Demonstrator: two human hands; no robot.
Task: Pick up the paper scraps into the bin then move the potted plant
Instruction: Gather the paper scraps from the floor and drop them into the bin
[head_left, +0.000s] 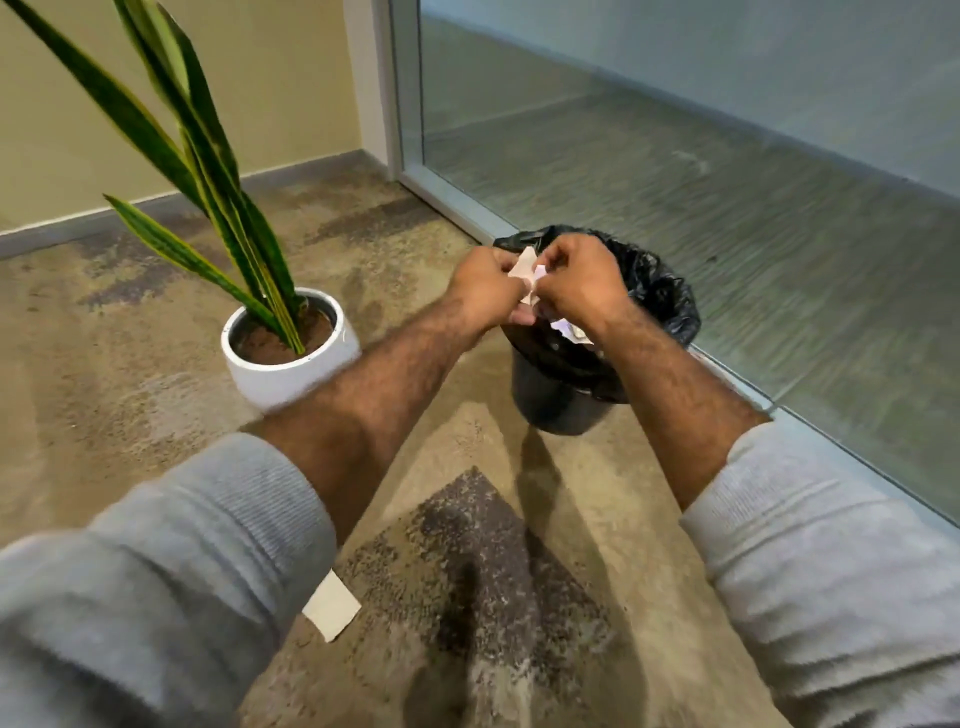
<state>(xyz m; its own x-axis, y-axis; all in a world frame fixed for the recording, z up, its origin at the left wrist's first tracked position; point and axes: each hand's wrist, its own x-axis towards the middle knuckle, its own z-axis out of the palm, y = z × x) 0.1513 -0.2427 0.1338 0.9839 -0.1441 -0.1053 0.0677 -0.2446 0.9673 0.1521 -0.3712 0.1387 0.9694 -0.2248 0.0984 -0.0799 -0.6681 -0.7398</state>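
Both hands meet above the black bin (561, 405), which is lined with a black bag. My left hand (485, 291) and my right hand (579, 286) are closed together on white paper scraps (524, 270) held over the bin's opening. More white scraps (569, 330) lie inside the bin below my right wrist. One paper scrap (332, 605) lies on the floor near my left sleeve. The potted plant (288, 358), a snake plant in a round white pot, stands on the floor left of the bin.
A glass wall with a pale frame (467, 208) runs behind the bin and along the right. A beige wall with grey baseboard (130, 213) closes the back left. The floor is mottled brown carpet with a dark patch (478, 551) in front of me.
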